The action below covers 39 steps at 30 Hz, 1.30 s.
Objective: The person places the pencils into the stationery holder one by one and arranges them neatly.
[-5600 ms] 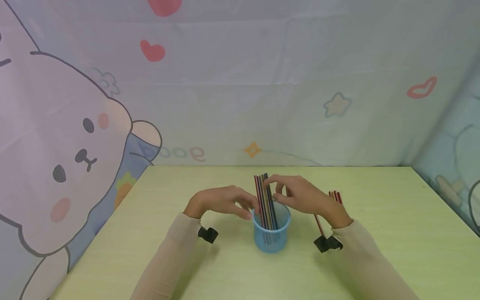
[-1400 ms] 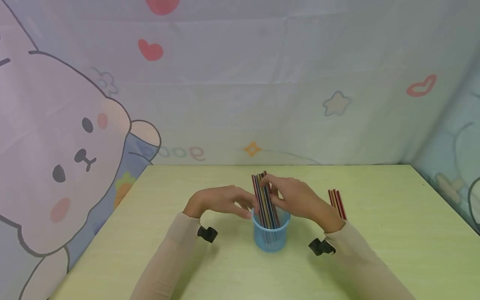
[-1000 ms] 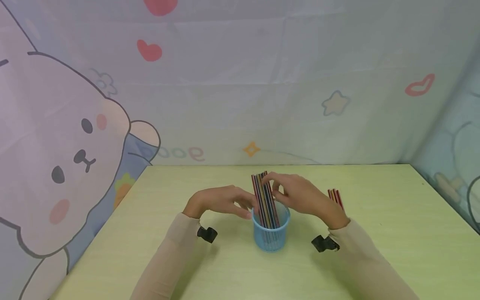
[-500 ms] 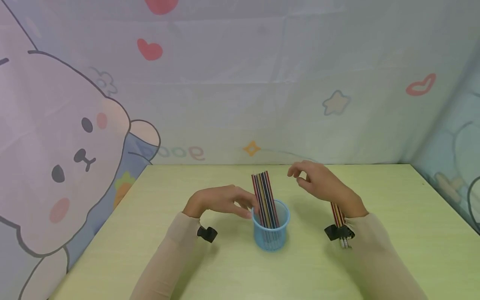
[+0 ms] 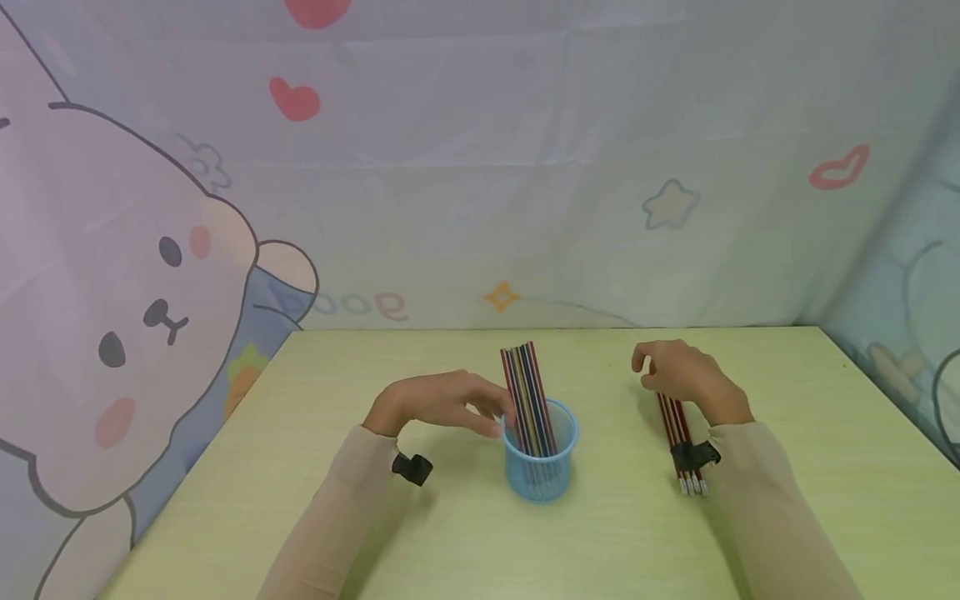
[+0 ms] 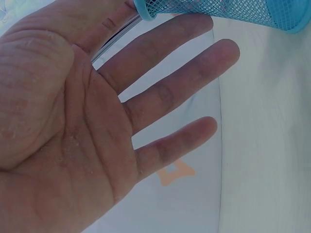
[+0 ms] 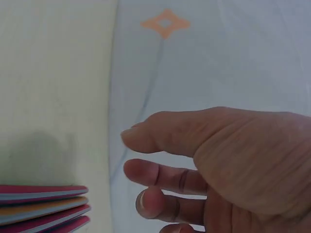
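A blue mesh pencil cup (image 5: 538,479) stands upright on the table, and several striped pencils (image 5: 529,400) lean to the left in it. My left hand (image 5: 450,402) is at the cup's left rim, index finger by the pencils and thumb beside the rim. In the left wrist view the other fingers of the left hand (image 6: 104,121) are spread and nearly straight, close to the mesh. My right hand (image 5: 690,375), holding nothing, hovers with loosely bent fingers over the far end of several red and yellow pencils (image 5: 678,429). Those pencils (image 7: 43,206) appear at lower left in the right wrist view.
The pale yellow-green table (image 5: 360,533) ends at a printed cloth backdrop (image 5: 525,192) behind the hands. Another cloth wall (image 5: 900,275) borders the right side. Small black cameras (image 5: 412,469) are strapped at both wrists.
The right hand has let go of the pencils in the cup and moved right, over the loose pencils. The cup holds more pencils than in the earliest frame. The left hand stays in place.
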Each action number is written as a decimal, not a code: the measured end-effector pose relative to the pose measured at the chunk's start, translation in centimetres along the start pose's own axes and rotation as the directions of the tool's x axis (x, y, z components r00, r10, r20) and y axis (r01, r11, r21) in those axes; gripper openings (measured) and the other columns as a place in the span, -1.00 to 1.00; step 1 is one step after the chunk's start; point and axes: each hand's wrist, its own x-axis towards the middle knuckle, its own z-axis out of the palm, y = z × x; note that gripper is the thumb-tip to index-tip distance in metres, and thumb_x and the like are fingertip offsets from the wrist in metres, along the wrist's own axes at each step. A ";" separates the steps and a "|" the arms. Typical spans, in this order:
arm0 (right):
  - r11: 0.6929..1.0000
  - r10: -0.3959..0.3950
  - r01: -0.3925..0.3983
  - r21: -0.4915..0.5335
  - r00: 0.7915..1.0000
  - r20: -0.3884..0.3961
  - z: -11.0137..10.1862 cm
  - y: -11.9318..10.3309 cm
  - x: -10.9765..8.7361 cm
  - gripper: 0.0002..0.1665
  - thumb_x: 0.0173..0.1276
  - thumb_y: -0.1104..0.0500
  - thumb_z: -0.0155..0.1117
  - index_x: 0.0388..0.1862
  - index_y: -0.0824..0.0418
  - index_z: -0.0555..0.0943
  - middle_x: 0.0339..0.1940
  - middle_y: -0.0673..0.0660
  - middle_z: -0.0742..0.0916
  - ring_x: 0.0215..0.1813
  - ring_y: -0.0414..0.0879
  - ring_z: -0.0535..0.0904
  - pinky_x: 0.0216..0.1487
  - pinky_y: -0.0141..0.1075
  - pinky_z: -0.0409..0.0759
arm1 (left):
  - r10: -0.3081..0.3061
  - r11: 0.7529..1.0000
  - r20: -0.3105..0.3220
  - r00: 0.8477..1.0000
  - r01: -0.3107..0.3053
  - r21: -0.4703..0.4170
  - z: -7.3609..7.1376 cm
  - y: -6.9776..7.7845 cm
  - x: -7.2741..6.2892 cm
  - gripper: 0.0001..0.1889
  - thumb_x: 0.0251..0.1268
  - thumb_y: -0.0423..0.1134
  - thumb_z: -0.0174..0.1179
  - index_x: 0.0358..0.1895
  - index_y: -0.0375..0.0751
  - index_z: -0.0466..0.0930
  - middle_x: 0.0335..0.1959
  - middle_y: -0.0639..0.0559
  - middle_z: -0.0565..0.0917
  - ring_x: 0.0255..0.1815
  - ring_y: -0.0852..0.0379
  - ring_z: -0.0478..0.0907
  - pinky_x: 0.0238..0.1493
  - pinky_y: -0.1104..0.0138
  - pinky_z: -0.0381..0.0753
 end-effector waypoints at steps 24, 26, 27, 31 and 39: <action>0.994 0.104 -0.099 -0.040 0.985 0.135 1.7 2.0 0.1 -0.92 0.31 0.29 0.22 -0.22 0.19 0.55 -0.33 0.11 0.58 -0.40 -0.03 0.43 -0.38 -0.14 0.40 | 0.002 1.000 -0.001 1.000 -0.002 -0.014 0.0 0.0 0.1 -0.87 0.46 -0.18 0.20 -0.03 -0.02 0.61 -0.02 0.20 0.65 0.11 0.28 0.59 0.22 0.34 0.54; 0.994 0.111 -0.107 -0.033 0.983 0.146 1.9 2.0 0.2 -0.92 0.29 0.30 0.24 -0.26 0.18 0.53 -0.34 0.10 0.58 -0.39 -0.03 0.44 -0.37 -0.15 0.41 | 0.003 1.000 0.000 1.000 -0.003 -0.017 0.0 0.1 0.1 -0.88 0.46 -0.19 0.19 -0.03 -0.02 0.61 -0.02 0.20 0.65 0.11 0.27 0.59 0.22 0.33 0.54; 0.994 0.111 -0.108 -0.028 0.982 0.151 2.0 2.0 0.2 -0.91 0.29 0.30 0.24 -0.27 0.17 0.52 -0.34 0.10 0.57 -0.39 -0.03 0.45 -0.36 -0.16 0.40 | 0.003 1.000 0.000 1.000 -0.002 -0.017 0.0 0.1 0.1 -0.88 0.46 -0.19 0.19 -0.03 -0.02 0.61 -0.03 0.20 0.65 0.11 0.27 0.59 0.22 0.34 0.54; 0.997 0.079 -0.082 0.014 0.985 0.155 2.6 1.5 0.5 -0.92 0.31 0.33 0.20 -0.26 0.18 0.51 -0.33 0.10 0.56 -0.37 -0.02 0.43 -0.38 -0.18 0.38 | 0.006 1.000 0.001 1.000 -0.006 -0.017 0.0 0.2 0.0 -0.88 0.46 -0.20 0.19 -0.03 -0.03 0.61 -0.02 0.18 0.66 0.11 0.27 0.59 0.21 0.33 0.55; 1.000 -0.031 0.030 0.010 0.989 0.147 3.8 -0.3 1.1 -0.87 0.29 0.35 0.18 -0.36 0.14 0.48 -0.43 0.04 0.52 -0.43 -0.08 0.37 -0.41 -0.24 0.32 | 0.005 1.000 -0.005 1.000 -0.005 0.001 0.0 0.1 0.0 -0.88 0.46 -0.21 0.19 -0.03 -0.03 0.62 -0.02 0.17 0.66 0.08 0.27 0.61 0.19 0.33 0.56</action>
